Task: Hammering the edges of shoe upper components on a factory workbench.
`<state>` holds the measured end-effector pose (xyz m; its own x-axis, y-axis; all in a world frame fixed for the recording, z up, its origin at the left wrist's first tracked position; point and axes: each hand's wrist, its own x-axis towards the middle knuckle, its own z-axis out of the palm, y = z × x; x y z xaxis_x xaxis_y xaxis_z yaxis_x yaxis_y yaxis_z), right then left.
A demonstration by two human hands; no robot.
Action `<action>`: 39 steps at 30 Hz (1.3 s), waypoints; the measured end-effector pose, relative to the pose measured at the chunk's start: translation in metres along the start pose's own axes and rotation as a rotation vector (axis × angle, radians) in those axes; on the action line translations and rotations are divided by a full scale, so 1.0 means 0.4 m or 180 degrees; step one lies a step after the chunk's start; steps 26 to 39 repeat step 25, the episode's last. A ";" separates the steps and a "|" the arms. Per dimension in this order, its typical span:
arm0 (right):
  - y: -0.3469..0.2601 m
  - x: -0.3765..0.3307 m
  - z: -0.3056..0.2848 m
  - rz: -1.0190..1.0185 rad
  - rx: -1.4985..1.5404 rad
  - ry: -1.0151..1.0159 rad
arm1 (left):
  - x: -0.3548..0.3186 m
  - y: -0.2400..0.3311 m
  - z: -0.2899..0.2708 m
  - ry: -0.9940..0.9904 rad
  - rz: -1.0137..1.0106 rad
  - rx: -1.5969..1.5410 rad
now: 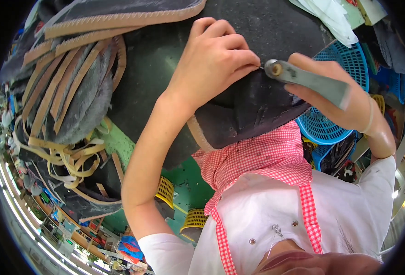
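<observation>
My right hand (335, 87) is closed round the handle of a hammer (310, 79), whose grey head has a round face and a flared flat end. The hammer's face hovers right beside the fingertips of my left hand (216, 59). Thumb and forefinger of that hand pinch a thin, small metal thing, perhaps a nail; most of it is hidden. Beneath both hands lies a dark sheet piece (248, 117) with a fine toothed lower edge and a tan strip (200, 133) at its left end. It rests on a dark work surface (161, 59).
Fuzzy grey pieces with tan edging (74, 87) are heaped at the left, above a tangle of cream strips (67, 158). Blue plastic baskets (326, 126) stand at the right. White sheeting (330, 18) lies at the far right. Yellow baskets (195, 222) sit on the green floor.
</observation>
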<state>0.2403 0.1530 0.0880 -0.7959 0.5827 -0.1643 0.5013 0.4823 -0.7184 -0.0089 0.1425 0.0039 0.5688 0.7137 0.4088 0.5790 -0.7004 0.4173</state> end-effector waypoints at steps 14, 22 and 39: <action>0.025 0.019 -0.033 -0.0384 0.0142 0.0791 | 0.009 -0.008 -0.047 -0.0483 0.0132 -0.0032; 0.035 0.044 -0.024 -0.0169 0.0139 0.0267 | -0.015 0.017 -0.025 -0.0101 0.0251 0.0461; 0.017 0.038 0.000 0.0686 -0.0364 -0.1147 | -0.035 0.031 -0.035 -0.0196 -0.0922 -0.0183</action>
